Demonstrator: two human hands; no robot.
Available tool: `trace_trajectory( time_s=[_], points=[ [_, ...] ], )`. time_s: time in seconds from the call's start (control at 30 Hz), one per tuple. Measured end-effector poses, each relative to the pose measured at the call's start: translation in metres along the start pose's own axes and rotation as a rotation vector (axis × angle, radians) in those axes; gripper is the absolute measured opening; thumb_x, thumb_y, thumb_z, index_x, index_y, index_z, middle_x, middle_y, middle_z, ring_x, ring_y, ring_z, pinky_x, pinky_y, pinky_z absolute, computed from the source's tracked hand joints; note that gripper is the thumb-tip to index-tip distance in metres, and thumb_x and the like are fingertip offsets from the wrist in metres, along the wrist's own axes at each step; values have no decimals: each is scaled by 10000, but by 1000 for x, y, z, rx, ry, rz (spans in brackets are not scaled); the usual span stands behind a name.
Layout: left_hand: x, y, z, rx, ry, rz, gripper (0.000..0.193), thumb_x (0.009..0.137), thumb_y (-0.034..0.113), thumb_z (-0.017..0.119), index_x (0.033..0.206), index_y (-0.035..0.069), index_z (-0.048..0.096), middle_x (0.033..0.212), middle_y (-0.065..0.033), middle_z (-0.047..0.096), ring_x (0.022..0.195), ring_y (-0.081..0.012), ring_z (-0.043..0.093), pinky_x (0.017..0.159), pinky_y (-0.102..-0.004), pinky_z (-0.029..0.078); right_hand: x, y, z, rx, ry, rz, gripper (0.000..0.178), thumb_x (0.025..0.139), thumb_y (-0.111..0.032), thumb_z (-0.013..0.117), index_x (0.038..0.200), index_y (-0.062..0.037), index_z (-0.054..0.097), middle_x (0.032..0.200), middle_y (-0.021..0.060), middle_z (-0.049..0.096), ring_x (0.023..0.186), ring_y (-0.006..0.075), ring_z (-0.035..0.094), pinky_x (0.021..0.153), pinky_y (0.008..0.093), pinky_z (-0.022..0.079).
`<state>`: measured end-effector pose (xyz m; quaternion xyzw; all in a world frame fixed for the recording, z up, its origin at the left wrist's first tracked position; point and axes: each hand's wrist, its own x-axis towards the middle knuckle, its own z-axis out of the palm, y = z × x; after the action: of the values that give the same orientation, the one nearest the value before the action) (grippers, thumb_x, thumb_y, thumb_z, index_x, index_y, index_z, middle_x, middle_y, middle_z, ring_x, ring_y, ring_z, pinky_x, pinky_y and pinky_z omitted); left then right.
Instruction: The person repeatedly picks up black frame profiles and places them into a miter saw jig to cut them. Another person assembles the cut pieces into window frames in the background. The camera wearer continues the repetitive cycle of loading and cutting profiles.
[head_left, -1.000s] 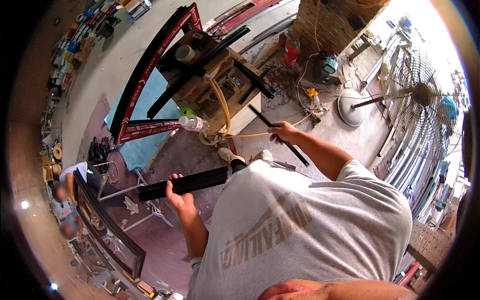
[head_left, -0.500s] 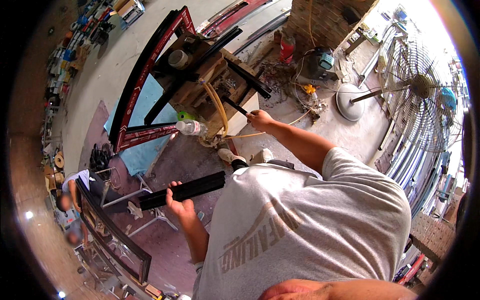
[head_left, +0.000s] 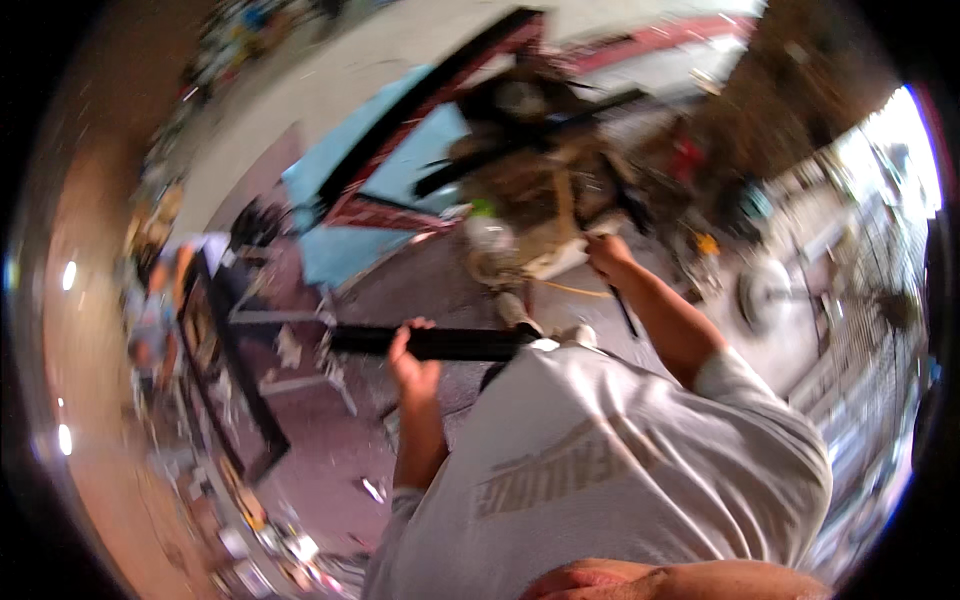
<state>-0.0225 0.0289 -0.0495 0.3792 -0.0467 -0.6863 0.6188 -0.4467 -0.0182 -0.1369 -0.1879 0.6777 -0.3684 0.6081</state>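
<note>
My left hand [head_left: 414, 362] is closed around black bar-like profiles [head_left: 465, 344], which lie level in front of my body. My right hand [head_left: 608, 256] is closed on a thin black strip [head_left: 624, 312] whose end points down toward me. Just beyond it is a wooden workstand [head_left: 548, 262], with dark bars [head_left: 530, 142] across its top. A clear plastic bottle [head_left: 490, 236] stands at the stand's near left corner. Left of the stand leans a black and dark red angled frame [head_left: 400, 125]. Motion blurs much of the picture.
A blue sheet [head_left: 325, 255] lies on the floor behind the frame. At the left, another black frame [head_left: 232, 370] stands by metal trestle legs [head_left: 290, 318] and a blurred person [head_left: 150, 320]. A fan base [head_left: 765, 295] and a yellow object [head_left: 706, 244] are on the right.
My view has swung, so the stand and frames sit further right. The right hand's strip, which pointed to the stand, now hangs toward me. The left hand keeps the black profiles, now more level.
</note>
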Motion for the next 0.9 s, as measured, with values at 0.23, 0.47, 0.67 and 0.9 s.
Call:
trace_trajectory(
  time_s=[0.23,0.47,0.67,0.9],
  points=[
    [11,6,1,-108,-54,55,142,886,112,644,986,18,608,955,-122,650,959,-293,623,983,-446,486,5,2,-4,-74,15,11,367,1039,-350,507,815,-65,569,558,36,496,391,161,410,369,338,303],
    [9,13,6,-127,-60,35,147,901,137,655,994,37,601,964,-119,664,938,-298,620,906,-456,497,3,-1,-2,-53,19,52,361,1041,-339,491,770,-103,520,540,19,464,392,161,400,372,334,290],
    [14,18,4,-145,-31,84,143,896,127,653,990,27,613,979,-115,664,968,-305,622,919,-449,498,6,5,-10,-56,-30,37,385,1048,-360,459,751,-119,509,562,22,497,394,158,401,363,320,316],
    [21,28,16,-171,-25,84,147,871,91,676,971,15,599,943,-105,639,933,-280,630,929,-453,507,10,5,-9,-119,0,14,352,1031,-383,494,804,-119,543,575,5,503,408,151,424,362,322,324]
  ],
)
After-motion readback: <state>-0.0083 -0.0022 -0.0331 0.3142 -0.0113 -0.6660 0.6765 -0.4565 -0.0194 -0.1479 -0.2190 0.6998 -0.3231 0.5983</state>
